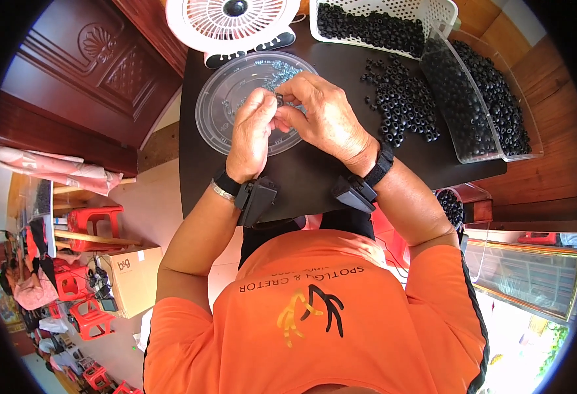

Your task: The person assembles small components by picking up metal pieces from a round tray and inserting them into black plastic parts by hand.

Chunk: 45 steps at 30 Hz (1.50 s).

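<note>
My left hand (252,131) and my right hand (324,113) meet over a clear round plastic lid (211,118). Between the fingertips sits a small black ring-shaped part (279,100), pinched by the thumb and fingers of my left hand. The thumb and forefinger of my right hand close in on it from the other side; whether they also hold a tiny piece is hidden. Small shiny bluish pieces (282,69) lie scattered on the lid, mostly toward its far right side. To the right, many loose black ring-shaped parts (403,102) are spread on the dark table (341,59).
A white fan (200,26) stands behind the lid. At the back, a white perforated basket (331,34) holds black parts. A clear bin (456,125) with more of them occupies the table's right edge. A cardboard box (137,282) and red stools (94,226) are on the left.
</note>
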Available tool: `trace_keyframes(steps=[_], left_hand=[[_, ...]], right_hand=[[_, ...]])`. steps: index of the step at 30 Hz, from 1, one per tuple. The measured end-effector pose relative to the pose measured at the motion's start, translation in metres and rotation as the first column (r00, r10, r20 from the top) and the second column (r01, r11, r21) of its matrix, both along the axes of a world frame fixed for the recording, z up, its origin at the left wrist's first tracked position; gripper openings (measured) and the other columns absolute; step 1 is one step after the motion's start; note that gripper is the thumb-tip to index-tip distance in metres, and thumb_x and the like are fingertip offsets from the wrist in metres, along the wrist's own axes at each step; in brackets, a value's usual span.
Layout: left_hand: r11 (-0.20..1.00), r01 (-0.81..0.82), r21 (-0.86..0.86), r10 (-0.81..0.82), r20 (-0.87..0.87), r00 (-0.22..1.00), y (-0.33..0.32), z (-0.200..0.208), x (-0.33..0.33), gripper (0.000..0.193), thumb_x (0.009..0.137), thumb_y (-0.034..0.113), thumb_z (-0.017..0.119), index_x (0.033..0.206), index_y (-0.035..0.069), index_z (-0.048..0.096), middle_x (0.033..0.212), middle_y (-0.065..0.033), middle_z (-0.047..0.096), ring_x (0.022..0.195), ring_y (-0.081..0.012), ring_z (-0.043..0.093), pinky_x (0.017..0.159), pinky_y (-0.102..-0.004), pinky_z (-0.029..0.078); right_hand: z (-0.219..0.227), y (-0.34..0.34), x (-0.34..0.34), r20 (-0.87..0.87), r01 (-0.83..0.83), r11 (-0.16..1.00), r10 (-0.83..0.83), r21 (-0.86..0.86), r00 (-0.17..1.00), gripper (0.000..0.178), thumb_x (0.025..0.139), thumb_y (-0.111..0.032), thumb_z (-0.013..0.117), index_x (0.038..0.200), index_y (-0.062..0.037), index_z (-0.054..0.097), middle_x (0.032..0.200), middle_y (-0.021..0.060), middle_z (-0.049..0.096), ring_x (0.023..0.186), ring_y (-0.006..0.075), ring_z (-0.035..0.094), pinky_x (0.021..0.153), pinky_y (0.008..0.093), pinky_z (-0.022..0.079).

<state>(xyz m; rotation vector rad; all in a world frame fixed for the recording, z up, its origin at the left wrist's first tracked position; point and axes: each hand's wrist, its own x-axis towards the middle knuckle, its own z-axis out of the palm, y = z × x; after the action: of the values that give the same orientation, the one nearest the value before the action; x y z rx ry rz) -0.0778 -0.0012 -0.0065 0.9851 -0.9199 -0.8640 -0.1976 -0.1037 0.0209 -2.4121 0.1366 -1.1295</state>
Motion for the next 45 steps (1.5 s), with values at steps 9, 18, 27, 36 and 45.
trace_keyframes(steps=[9, 18, 27, 36, 45], left_hand=[[0.998, -0.07, 0.002, 0.069, 0.018, 0.997, -0.002, 0.003, -0.003, 0.024, 0.099, 0.026, 0.046, 0.094, 0.004, 0.053, 0.08, -0.0031, 0.056, 0.071, -0.0097, 0.052, 0.067, -0.0245, 0.044], [0.996, -0.079, -0.029, 0.081, 0.089, 0.993, 0.001, 0.004, 0.0, 0.024, 0.097, 0.026, 0.047, 0.094, 0.003, 0.055, 0.081, -0.0025, 0.055, 0.071, -0.0098, 0.052, 0.066, -0.0243, 0.045], [0.993, 0.112, -0.021, -0.113, -0.076, 0.991, 0.002, 0.0, 0.004, 0.033, 0.098, 0.031, 0.041, 0.093, 0.002, 0.056, 0.083, -0.0065, 0.061, 0.073, -0.013, 0.056, 0.067, -0.0272, 0.046], [0.998, 0.059, -0.009, -0.059, -0.029, 0.998, 0.0, 0.004, -0.002, 0.031, 0.099, 0.026, 0.042, 0.085, 0.002, 0.058, 0.079, -0.0063, 0.061, 0.068, -0.0121, 0.055, 0.064, -0.0257, 0.045], [0.987, -0.127, 0.099, 0.114, 0.13, 0.985, -0.003, -0.001, 0.014, 0.034, 0.099, 0.031, 0.043, 0.098, 0.002, 0.059, 0.072, -0.0018, 0.054, 0.062, -0.0108, 0.054, 0.056, -0.0239, 0.044]], right_hand=[[-0.001, 0.001, 0.002, 0.035, 0.046, 0.986, -0.041, -0.158, 0.999, 0.024, 0.071, -0.006, 0.071, 0.092, -0.0046, 0.06, 0.077, 0.0084, 0.059, 0.074, 0.0289, 0.061, 0.066, 0.0373, 0.05], [-0.001, 0.001, 0.002, 0.058, 0.05, 0.984, -0.041, -0.169, 0.997, 0.024, 0.072, -0.014, 0.071, 0.093, -0.0041, 0.063, 0.082, 0.0095, 0.059, 0.078, 0.029, 0.061, 0.069, 0.0378, 0.052], [0.001, 0.002, -0.001, 0.079, 0.083, 0.98, -0.07, -0.179, 0.994, 0.022, 0.074, -0.017, 0.069, 0.089, -0.002, 0.063, 0.079, 0.0112, 0.059, 0.076, 0.03, 0.06, 0.068, 0.0374, 0.051], [0.001, 0.0, -0.004, 0.053, 0.084, 0.961, -0.073, -0.264, 0.996, 0.014, 0.072, -0.01, 0.067, 0.084, -0.0037, 0.062, 0.073, 0.0101, 0.058, 0.068, 0.0302, 0.058, 0.062, 0.0379, 0.05], [0.037, -0.009, -0.02, 0.022, 0.225, 0.904, -0.233, -0.365, 0.972, 0.018, 0.072, -0.02, 0.071, 0.08, -0.0057, 0.062, 0.074, 0.0098, 0.058, 0.072, 0.0289, 0.06, 0.064, 0.0378, 0.05]])
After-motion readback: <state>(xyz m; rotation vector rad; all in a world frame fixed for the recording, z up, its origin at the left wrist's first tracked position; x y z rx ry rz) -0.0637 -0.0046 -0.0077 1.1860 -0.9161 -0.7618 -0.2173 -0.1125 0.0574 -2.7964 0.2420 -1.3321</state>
